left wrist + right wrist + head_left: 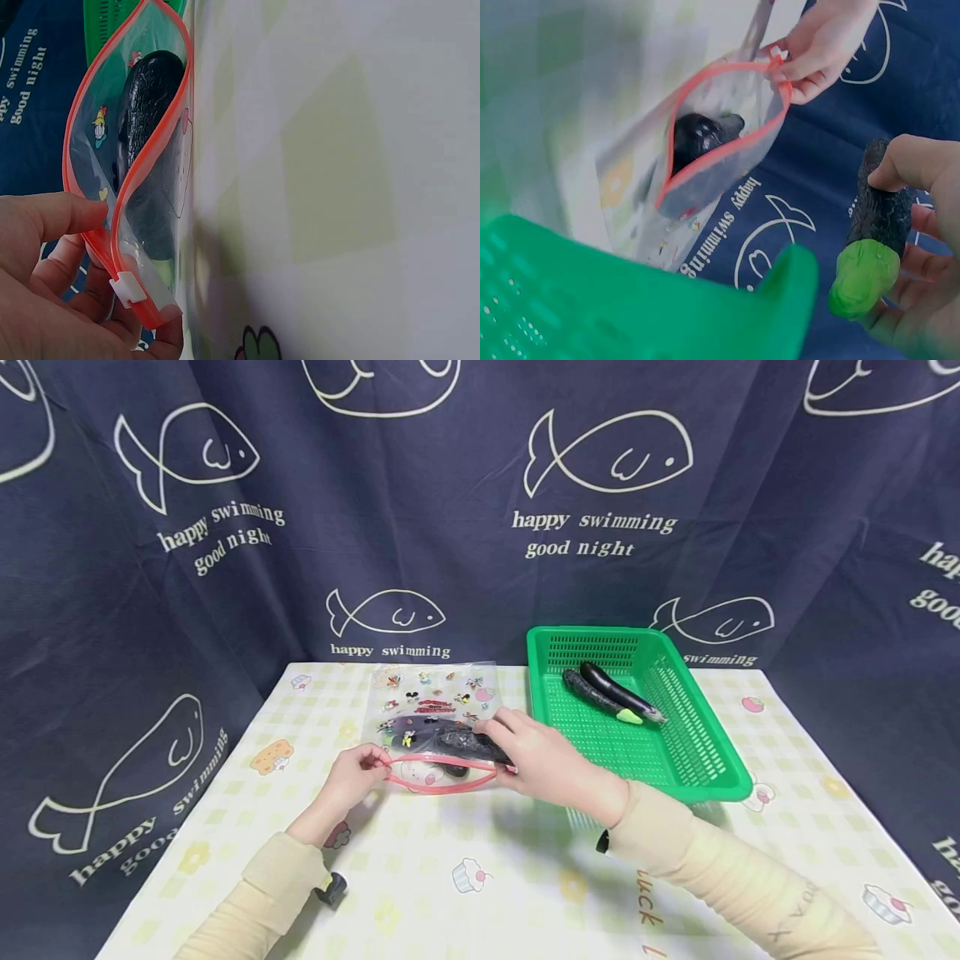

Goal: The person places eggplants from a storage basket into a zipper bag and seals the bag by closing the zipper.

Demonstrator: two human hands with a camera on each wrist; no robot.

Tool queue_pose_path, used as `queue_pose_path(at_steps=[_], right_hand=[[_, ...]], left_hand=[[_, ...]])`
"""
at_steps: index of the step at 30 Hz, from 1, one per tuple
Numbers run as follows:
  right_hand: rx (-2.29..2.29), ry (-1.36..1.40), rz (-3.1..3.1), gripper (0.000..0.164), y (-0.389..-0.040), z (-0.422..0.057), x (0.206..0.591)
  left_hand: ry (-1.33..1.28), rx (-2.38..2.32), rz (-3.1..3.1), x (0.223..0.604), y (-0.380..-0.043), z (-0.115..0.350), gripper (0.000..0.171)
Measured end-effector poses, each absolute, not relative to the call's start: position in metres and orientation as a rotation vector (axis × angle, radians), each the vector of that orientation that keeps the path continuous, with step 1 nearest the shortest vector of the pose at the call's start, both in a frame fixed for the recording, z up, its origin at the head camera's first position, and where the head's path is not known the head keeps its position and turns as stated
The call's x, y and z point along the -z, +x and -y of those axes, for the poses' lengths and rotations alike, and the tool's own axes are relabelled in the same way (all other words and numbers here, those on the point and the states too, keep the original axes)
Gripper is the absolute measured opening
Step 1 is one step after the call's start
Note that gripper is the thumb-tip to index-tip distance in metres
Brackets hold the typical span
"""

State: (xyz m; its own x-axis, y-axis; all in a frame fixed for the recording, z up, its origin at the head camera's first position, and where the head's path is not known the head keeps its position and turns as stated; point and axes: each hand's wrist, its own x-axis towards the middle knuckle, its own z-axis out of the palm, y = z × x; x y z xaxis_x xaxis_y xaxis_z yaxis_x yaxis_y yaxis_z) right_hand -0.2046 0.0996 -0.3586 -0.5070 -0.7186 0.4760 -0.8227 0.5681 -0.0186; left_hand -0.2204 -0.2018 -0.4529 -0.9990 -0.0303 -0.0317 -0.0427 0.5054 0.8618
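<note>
My left hand [358, 777] pinches the corner of a clear zip bag [390, 693] with cartoon prints, beside its white slider [129, 289]. The bag's red-rimmed mouth [442, 791] gapes towards me. Inside lies a glossy dark eggplant [694, 139]. My right hand [543, 764] grips another dark, wrinkled eggplant [877, 210] with a bright green cap, thumb on one side and fingers on the other. In the head view this held eggplant is above the bag, near its mouth, partly covered by the hand.
A green plastic basket [716, 760] stands at the right of the table, close to my right forearm. Two dark eggplants [611, 689] lie in it. A checked cloth [420, 893] covers the table, and a dark blue fish-print curtain [480, 510] hangs behind.
</note>
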Motion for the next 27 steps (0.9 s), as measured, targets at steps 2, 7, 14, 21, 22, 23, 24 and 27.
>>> queue_pose_path(at_steps=[2,7,14,21,22,23,24,27], right_hand=[[-0.332,1.247,2.366,0.05,-0.204,-0.098,0.363],[-0.31,1.24,2.346,0.051,-0.204,-0.092,0.372],[-0.251,1.252,2.323,0.052,-0.2,-0.084,0.379],[-0.232,1.263,2.391,0.051,-0.195,-0.079,0.385],[-0.232,1.267,2.394,0.051,-0.195,-0.079,0.387],[-0.233,1.271,2.396,0.051,-0.195,-0.078,0.389],[-0.234,1.276,2.396,0.05,-0.195,-0.077,0.391],[-0.236,1.295,2.384,0.048,-0.196,-0.075,0.399]], left_hand=[[-0.067,-1.554,-2.714,0.453,-0.221,0.202,0.011],[-0.066,-1.558,-2.709,0.454,-0.221,0.201,0.012],[-0.065,-1.57,-2.709,0.454,-0.221,0.201,0.013],[-0.068,-1.581,-2.702,0.455,-0.221,0.201,0.015],[-0.07,-1.583,-2.702,0.455,-0.221,0.201,0.015],[-0.07,-1.584,-2.701,0.455,-0.221,0.201,0.015],[-0.069,-1.586,-2.702,0.455,-0.221,0.201,0.015],[-0.062,-1.587,-2.706,0.455,-0.221,0.2,0.014]])
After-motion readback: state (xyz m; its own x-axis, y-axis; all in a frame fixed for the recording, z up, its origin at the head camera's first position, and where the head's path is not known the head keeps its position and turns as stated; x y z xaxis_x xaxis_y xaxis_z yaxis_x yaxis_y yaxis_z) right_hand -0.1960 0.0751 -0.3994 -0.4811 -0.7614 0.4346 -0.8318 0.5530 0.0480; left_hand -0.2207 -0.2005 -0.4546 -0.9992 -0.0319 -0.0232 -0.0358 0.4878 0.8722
